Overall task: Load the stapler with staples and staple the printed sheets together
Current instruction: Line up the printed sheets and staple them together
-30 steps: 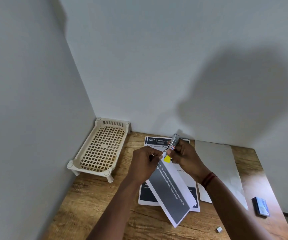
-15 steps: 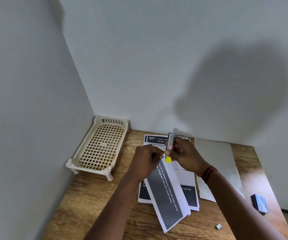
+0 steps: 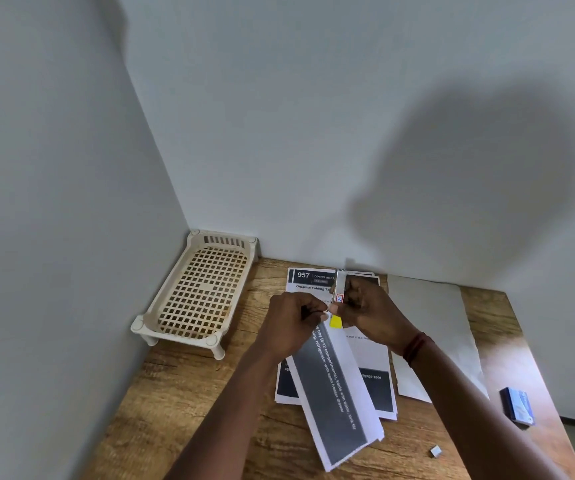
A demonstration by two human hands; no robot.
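My right hand holds a small metal stapler upright above the table, its yellow end pointing down. My left hand pinches the top corner of a bundle of printed sheets that hangs tilted, its corner against the stapler's lower end. More printed sheets lie flat on the wooden table underneath. A blue staple box lies at the right. A small loose block of staples sits near the front edge.
A cream plastic lattice tray on short legs stands in the left corner against the walls. A blank sheet lies right of the printed pile. Grey walls close the table at the back and left.
The stapler has swung from tilted to upright in my right hand. Both hands have stayed close together over the papers, and the held bundle hangs slightly lower and steeper.
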